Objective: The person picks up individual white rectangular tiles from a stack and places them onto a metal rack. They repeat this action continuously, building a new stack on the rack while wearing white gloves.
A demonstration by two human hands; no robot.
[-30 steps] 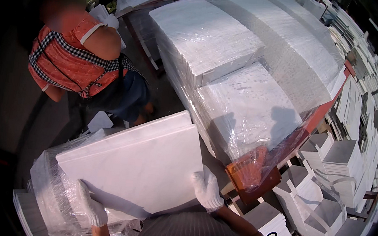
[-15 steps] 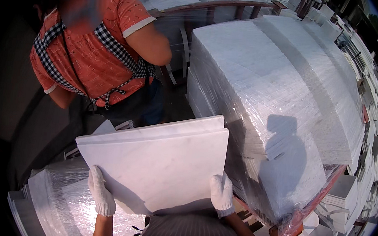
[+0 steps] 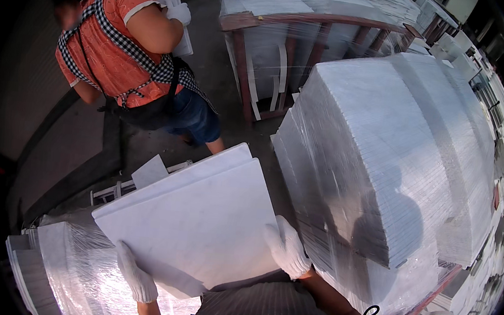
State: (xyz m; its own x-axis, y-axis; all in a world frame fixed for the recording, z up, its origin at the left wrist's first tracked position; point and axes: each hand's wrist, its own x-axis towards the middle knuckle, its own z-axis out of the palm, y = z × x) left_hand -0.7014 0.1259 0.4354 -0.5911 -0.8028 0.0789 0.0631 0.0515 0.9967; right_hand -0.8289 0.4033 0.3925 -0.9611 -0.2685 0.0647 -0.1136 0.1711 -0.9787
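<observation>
Two white, marble-like stone slabs [image 3: 198, 225], one behind the other, are held upright and tilted in front of my body. My left hand [image 3: 137, 274], in a white knitted glove, grips their left edge low down. On the right edge, my right hand [image 3: 288, 249] is closed in a matching glove. The slabs' lower edge rests close to my dark striped apron [image 3: 262, 314]. Below and left of them lies a bundle of white slabs [image 3: 66, 261] wrapped in shiny film.
A large film-wrapped stack of white slabs [image 3: 387, 121] stands on the right. Beyond it is a dark red-framed crate [image 3: 316, 40] of slabs. At upper left, a person [image 3: 129, 57] in a red shirt carries white pieces [image 3: 181, 37]. Dark floor [image 3: 208, 45] runs between.
The slabs in my hands have tilted, their right side swinging up and leftward. The person at upper left has moved farther away. The wrapped stack now appears farther right.
</observation>
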